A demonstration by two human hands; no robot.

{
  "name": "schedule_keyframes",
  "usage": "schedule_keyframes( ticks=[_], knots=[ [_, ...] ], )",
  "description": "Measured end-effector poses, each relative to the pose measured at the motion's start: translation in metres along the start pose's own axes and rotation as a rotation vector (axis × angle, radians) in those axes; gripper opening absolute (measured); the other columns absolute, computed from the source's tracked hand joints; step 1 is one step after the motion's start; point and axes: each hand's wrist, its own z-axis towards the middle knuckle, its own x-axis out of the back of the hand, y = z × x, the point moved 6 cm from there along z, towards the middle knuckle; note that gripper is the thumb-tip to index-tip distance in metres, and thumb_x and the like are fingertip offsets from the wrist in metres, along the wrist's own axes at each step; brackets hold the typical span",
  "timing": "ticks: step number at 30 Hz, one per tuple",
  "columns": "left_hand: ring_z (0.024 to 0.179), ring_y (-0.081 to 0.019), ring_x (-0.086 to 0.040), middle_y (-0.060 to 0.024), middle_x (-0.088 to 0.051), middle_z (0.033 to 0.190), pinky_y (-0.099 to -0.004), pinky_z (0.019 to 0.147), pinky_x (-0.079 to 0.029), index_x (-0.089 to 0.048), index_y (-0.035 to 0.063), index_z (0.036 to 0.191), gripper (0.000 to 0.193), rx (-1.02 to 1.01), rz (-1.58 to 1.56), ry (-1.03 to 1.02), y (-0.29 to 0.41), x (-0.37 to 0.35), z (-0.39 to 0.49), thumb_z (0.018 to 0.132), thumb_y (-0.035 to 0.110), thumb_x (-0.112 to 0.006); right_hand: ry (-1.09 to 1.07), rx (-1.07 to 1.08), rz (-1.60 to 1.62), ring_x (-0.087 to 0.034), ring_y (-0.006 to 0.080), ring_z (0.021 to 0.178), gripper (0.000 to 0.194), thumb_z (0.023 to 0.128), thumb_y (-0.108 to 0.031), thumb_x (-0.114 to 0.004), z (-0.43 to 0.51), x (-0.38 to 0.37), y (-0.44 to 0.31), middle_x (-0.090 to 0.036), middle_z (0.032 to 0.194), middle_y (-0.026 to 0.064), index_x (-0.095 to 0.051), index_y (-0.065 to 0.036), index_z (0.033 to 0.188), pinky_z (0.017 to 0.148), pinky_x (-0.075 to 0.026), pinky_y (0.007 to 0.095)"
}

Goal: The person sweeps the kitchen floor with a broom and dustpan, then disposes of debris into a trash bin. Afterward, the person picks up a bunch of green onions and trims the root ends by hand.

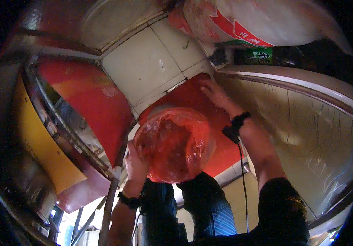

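A round container lined or covered with translucent red plastic film (171, 144) is in front of my legs. My left hand (136, 164) grips its left side, with the fingers partly hidden against it. Beneath and beyond the container is a flat red panel (225, 135). Slightly blurred, my right hand (215, 94) reaches over the panel's far right part with its fingers spread and nothing in them. Whether those fingers touch the panel I cannot tell. Black bands circle both wrists, and a cable hangs from the right one.
Pale floor tiles (139, 67) lie past the red panel. At the left stands a metal-framed rack with a red sheet (84, 95) and a yellow panel (44, 135). A scuffed metal-edged panel (299, 123) rises at the right, below a large printed plastic sack (275, 24).
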Motion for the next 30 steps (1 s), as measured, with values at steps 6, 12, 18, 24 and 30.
schedule_keyframes(
  ticks=[6, 12, 18, 24, 30],
  knots=[
    [0.109, -0.0468, -0.057, -0.0325, -0.055, 0.118, -0.049, 0.091, -0.047, -0.042, -0.0051, 0.126, 0.037, -0.322, 0.494, -0.191, 0.05, 0.025, -0.033, 0.096, 0.015, -0.051, 0.054, 0.316, -0.573, -0.041, 0.0393, 0.132, 0.038, 0.091, -0.011, -0.057, 0.11, -0.046, -0.003, -0.039, 0.146, 0.0249, -0.055, 0.005, 0.125, 0.11, -0.037, 0.0419],
    [0.111, -0.0418, -0.057, -0.0291, -0.054, 0.121, -0.0463, 0.095, -0.044, -0.035, -0.0047, 0.134, 0.047, -0.162, 0.25, -0.356, 0.087, 0.024, -0.037, 0.095, 0.013, -0.054, 0.176, 0.216, -0.393, -0.041, 0.0413, 0.133, 0.042, 0.08, 0.002, -0.053, 0.18, -0.051, 0.032, -0.039, 0.145, 0.0288, -0.055, 0.003, 0.122, 0.106, -0.039, 0.0427],
    [0.111, -0.0432, -0.057, -0.0302, -0.054, 0.121, -0.0468, 0.094, -0.045, -0.034, -0.0061, 0.135, 0.048, -0.074, 0.281, -0.349, 0.072, 0.023, -0.03, 0.095, 0.013, -0.053, 0.128, 0.226, -0.689, -0.043, 0.0428, 0.128, 0.047, 0.075, 0.005, -0.052, 0.216, -0.061, 0.05, -0.04, 0.143, 0.0301, -0.052, 0.005, 0.122, 0.109, -0.035, 0.044],
    [0.11, -0.0445, -0.057, -0.0314, -0.053, 0.121, -0.0473, 0.094, -0.046, -0.032, -0.0075, 0.136, 0.05, -0.033, 0.305, -0.354, 0.069, 0.028, -0.035, 0.096, 0.014, -0.053, 0.139, 0.263, -0.485, -0.044, 0.0419, 0.128, 0.053, 0.074, 0.01, -0.05, 0.177, -0.055, 0.041, -0.042, 0.142, 0.0286, -0.05, 0.007, 0.127, 0.111, -0.035, 0.0439],
    [0.111, -0.0436, -0.056, -0.0316, -0.052, 0.125, -0.0468, 0.094, -0.046, -0.028, -0.0082, 0.139, 0.052, -0.023, 0.403, -0.381, 0.07, 0.032, -0.04, 0.098, 0.014, -0.05, 0.07, 0.078, 0.094, -0.047, 0.0304, 0.13, 0.044, 0.088, 0.001, -0.053, 0.055, -0.031, 0.026, -0.054, 0.137, 0.019, -0.054, 0.002, 0.132, 0.111, -0.036, 0.0396]
  ],
)
